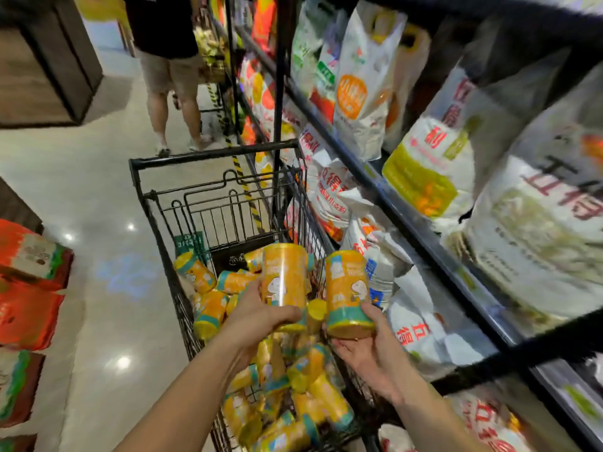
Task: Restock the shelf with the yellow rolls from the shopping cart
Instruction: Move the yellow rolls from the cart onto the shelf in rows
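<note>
Left hand (257,316): fingers curled round the lower half of a yellow roll (285,272), held upright. Right hand (365,350): cupping the base of a second yellow roll (347,288) from below, thumb against its side, the roll also upright. The two rolls are near each other but apart. Below both hands is the shopping cart (212,154), with loose yellow rolls (313,396) heaped inside. Just right of the right hand is the shelf (424,246), stacked with white sacks (355,79). Beyond the hands, past the cart, a person (169,70) stands.
</note>
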A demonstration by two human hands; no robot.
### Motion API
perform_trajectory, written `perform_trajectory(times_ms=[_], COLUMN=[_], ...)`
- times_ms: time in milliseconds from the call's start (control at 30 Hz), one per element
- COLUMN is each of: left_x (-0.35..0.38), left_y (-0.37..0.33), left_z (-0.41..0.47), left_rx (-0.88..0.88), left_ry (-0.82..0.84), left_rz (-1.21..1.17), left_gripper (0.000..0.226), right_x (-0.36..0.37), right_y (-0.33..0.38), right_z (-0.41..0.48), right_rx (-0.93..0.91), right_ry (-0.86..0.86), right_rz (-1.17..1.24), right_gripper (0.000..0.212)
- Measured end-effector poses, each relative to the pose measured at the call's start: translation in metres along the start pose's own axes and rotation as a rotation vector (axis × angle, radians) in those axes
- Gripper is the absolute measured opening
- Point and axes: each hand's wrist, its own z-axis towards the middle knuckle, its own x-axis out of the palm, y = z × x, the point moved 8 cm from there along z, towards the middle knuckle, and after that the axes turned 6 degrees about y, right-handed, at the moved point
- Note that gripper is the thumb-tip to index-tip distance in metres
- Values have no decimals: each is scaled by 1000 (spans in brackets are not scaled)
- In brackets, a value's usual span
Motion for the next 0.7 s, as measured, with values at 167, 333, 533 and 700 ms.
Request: perform_trajectory(times_ms=[167, 333, 533, 700], left_x=[41, 92, 169, 240], left_y=[-43, -91, -138, -166], left_z=[-26, -51, -91, -138], left_rx=[163, 320, 490, 591], left_ry=[102, 182, 328, 481], left_rz=[98, 154, 160, 57], left_gripper=[80, 81, 77, 89], right_x=[13, 30, 38, 25], right_y=[46, 96, 150, 188], right_z=[-58, -122, -211, -291], right_rx=[-188, -371, -633, -850], right_ry=[56, 138, 100, 28], right_rz=[-143, -304, -304, -302], right_gripper=[93, 107, 114, 94])
